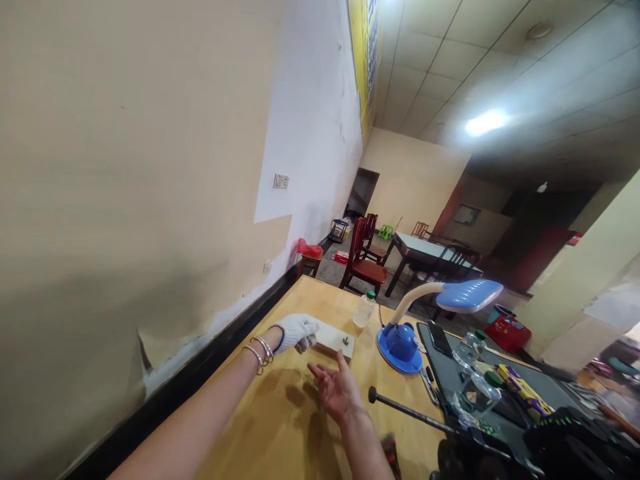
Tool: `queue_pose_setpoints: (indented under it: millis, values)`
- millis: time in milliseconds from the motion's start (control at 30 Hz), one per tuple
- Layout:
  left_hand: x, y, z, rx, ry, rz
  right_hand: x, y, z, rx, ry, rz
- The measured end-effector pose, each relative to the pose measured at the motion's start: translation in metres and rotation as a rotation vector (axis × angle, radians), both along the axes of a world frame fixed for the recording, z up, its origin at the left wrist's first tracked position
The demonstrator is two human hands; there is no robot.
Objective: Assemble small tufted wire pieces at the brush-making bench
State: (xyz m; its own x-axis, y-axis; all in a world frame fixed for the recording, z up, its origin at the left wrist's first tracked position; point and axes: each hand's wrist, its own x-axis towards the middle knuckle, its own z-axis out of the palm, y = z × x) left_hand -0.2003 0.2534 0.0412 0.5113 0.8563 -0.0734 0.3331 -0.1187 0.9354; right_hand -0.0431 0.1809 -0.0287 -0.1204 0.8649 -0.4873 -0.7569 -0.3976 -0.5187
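Observation:
My left hand (299,332), in a white knit glove with bracelets at the wrist, has its fingers curled round the left end of a pale rectangular block (330,339). The block looks like wood and sits just above or on the table; I cannot tell which. On its top, near the right end, stands a small dark metal piece (345,341), too small to name. My bare right hand (336,390) is below the block, palm partly up and fingers apart. Its thumb is close to the block's near edge, and nothing is in the fingers.
A wooden table (270,413) runs along the wall. Beyond the block stands a bottle with a green cap (365,310). To the right are a blue desk lamp (400,347), a phone (440,339), clear bottles (480,390) and a black rod (410,410) reaching across the table.

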Motion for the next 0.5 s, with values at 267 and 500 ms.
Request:
queue_pose_setpoints:
  millis: [267, 500]
  values:
    - [-0.022, -0.024, 0.032, 0.317, 0.278, 0.131, -0.003, 0.037, 0.034, 0.087, 0.258, -0.044]
    - [-0.070, -0.093, 0.062, 1.185, 0.182, 0.276, 0.002, 0.043, 0.049, 0.115, 0.339, -0.074]
